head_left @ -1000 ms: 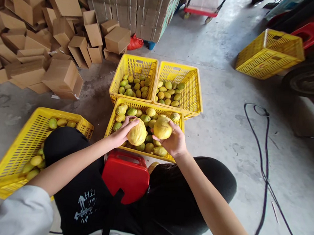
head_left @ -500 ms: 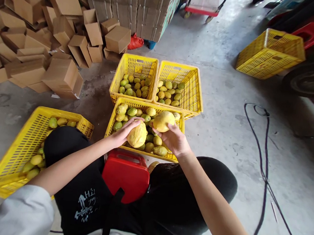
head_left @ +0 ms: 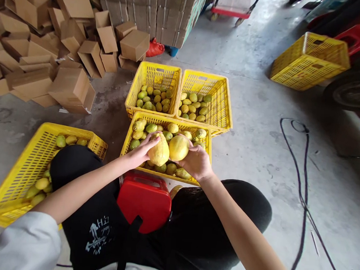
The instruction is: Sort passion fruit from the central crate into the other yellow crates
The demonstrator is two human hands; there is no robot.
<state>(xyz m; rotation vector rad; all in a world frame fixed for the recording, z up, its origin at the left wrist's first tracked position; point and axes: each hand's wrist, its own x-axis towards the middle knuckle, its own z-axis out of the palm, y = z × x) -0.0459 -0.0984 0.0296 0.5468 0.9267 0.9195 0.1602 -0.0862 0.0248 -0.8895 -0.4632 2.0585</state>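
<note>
My left hand [head_left: 143, 152] is wrapped round a large, yellow, slightly bumpy papaya [head_left: 159, 151]. In my right hand [head_left: 196, 160] is a second, smoother yellow papaya [head_left: 179, 148], its rounded end turned towards me. The two fruits are side by side, very close; whether they touch I cannot tell. Both hands are over a yellow plastic crate [head_left: 124, 141] holding many green and yellow papayas [head_left: 151, 128], partly hidden by my hands and the held fruit.
Behind stand two more yellow crates [head_left: 179, 91] with fruit at the bottom. Another fruit crate [head_left: 15, 172] sits by my left knee. A red stool [head_left: 143, 203] is between my legs. Cardboard boxes [head_left: 71, 87] are heaped at left; a black cable [head_left: 305, 182] lies on the floor at right.
My right hand has moved left and slightly down, turning its papaya so the rounded end faces me, beside the other. The left hand has turned its papaya slightly.
</note>
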